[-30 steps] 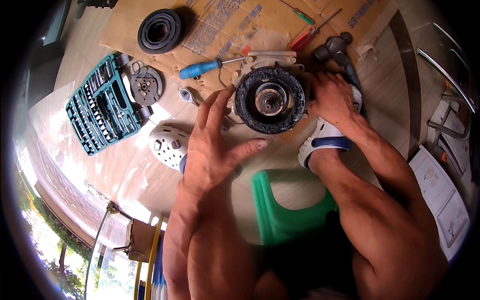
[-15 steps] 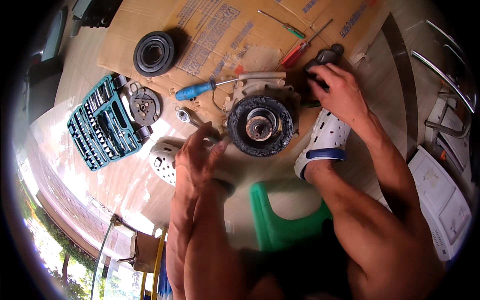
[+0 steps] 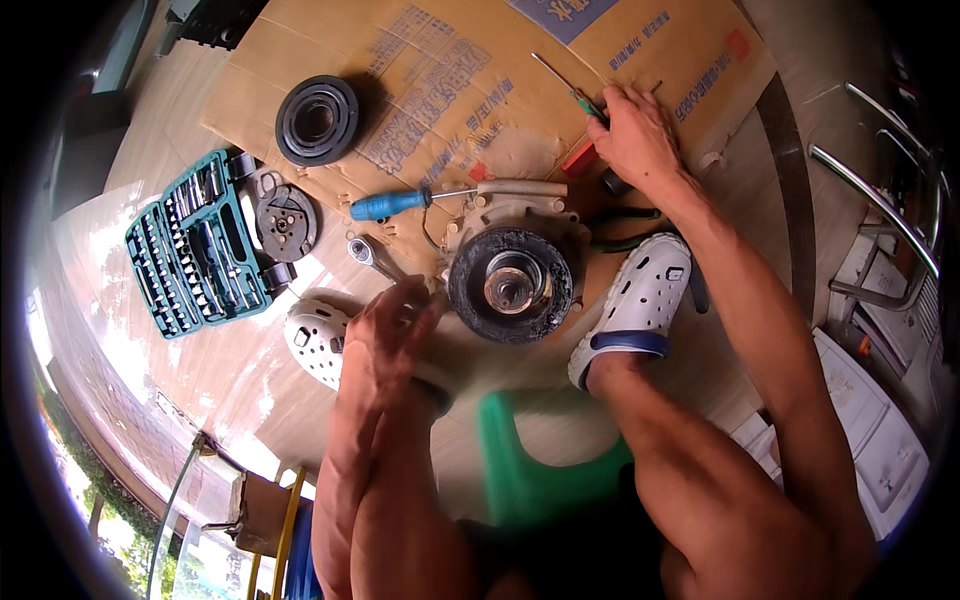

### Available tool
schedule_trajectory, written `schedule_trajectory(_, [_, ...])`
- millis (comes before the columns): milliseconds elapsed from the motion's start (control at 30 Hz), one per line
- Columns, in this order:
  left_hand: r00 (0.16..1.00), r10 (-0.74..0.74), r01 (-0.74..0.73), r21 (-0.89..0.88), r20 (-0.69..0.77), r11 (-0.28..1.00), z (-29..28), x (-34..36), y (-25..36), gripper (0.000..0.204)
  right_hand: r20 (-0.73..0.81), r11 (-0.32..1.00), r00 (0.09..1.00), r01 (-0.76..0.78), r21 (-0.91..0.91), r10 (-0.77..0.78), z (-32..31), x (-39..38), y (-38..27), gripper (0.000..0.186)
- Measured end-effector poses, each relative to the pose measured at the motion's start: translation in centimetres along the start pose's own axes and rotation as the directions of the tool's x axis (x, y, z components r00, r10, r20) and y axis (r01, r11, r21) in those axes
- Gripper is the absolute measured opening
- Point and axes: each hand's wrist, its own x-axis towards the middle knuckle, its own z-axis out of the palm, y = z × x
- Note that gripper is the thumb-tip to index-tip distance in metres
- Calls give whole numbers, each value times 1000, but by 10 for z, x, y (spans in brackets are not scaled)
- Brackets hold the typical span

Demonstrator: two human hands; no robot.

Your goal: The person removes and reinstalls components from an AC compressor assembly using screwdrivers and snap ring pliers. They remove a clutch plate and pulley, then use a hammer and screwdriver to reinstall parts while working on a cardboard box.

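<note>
Bearing blue lettering (image 3: 428,105), cardboard (image 3: 545,85) beneath right fingers (image 3: 622,104)

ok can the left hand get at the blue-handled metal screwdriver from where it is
Likely yes: the blue-handled metal screwdriver lies beyond the left hand with nothing covering its handle. The silver metal ratchet lies between them, but looks low enough to reach over.

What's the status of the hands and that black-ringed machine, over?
Right hand over red screwdriver, partly hiding it. Left hand near ratchet. Both grips unclear. Black-ringed machine between white clogs.
</note>
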Motion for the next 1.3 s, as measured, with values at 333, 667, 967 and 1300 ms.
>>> schedule_trajectory(333, [997, 10, -14, -54, -77, 998, 2, -16, -13, 35, -5, 592, 978, -122, 797, 208, -95, -43, -41, 28])
schedule_trajectory(667, [992, -87, 70, -176, -89, 982, -5, -25, -5, 37, -98, 227, 995, 88, 970, 34, -177, -104, -99, 29])
schedule_trajectory(967, [999, -28, 24, -84, -45, 996, 3, -19, -13, 32, -267, 591, 935, 355, 724, -235, -153, -109, -115, 28])
schedule_trajectory(1300, [1000, 7, -9, -83, -25, 997, 1, -17, -13, 31, -302, 689, 892, 451, 567, -335, -161, -110, -128, 31])
